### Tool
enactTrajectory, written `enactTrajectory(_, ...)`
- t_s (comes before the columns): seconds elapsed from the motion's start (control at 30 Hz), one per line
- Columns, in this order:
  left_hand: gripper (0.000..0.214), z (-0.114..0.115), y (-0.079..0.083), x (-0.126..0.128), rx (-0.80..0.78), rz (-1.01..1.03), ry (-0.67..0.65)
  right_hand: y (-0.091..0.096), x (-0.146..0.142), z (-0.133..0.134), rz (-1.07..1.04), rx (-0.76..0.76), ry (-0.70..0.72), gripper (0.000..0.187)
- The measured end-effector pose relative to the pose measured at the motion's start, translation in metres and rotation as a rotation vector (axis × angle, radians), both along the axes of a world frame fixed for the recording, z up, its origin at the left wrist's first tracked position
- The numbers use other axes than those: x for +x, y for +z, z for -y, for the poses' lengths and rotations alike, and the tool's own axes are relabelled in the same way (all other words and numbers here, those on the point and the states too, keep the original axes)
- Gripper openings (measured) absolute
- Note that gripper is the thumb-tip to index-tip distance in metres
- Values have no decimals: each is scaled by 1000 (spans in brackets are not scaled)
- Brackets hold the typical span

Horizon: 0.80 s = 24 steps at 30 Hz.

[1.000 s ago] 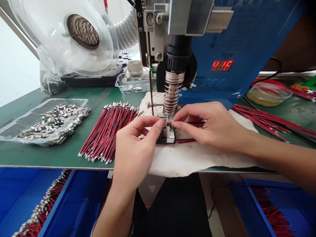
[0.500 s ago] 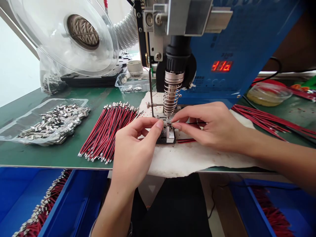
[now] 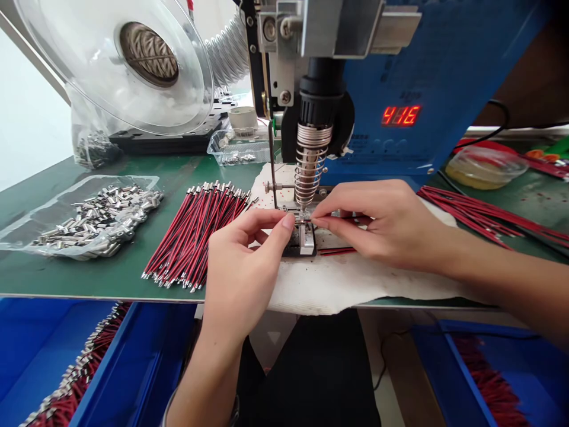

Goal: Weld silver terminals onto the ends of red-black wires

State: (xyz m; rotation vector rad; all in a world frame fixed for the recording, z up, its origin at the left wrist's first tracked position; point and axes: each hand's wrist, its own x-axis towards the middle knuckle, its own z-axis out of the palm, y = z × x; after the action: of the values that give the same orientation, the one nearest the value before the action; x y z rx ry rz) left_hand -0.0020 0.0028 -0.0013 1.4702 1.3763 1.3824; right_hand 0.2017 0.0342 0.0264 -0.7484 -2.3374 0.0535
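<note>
1. The left hand (image 3: 242, 267) sits at mid-frame. Its thumb and forefinger are pinched together just left of the small metal piece (image 3: 303, 220) under the iron's coiled tip (image 3: 311, 169). The tips are too small to show whether they actually grip the piece.
2. The right hand (image 3: 377, 225) comes in from the right. Its thumb and forefinger are closed on a red-and-black wire (image 3: 355, 217), with the wire's end held against that metal piece. The other fingers are loosely curled.
3. Both pinches meet over the fixture block (image 3: 304, 242), which stands on the white cloth (image 3: 338, 284) at the front edge of the bench (image 3: 111, 279).
4. Since a second ago the hands have barely shifted; the right fingertips have closed in slightly on the joint. The red display (image 3: 400, 115) on the blue machine now reads 416, a different figure from before.
5. Judging by that, the wire end is being held steady under the tip, not moved.
6. Left of the hands lies a bundle of wires (image 3: 195, 234). Further left is a bag of metal sleeves (image 3: 89, 216), and a clear reel (image 3: 111, 59) fills the upper left.
</note>
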Motion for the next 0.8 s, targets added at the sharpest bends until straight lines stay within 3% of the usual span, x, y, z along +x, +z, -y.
enactTrajectory(0.53, 8, -1, -1, 1, 14, 14, -8, 2, 0, -2, 27, 33, 29, 13)
enactTrajectory(0.8, 17, 0, 2, 1, 27, -11, 5, 2, 2, 0, 38, 30, 24, 14)
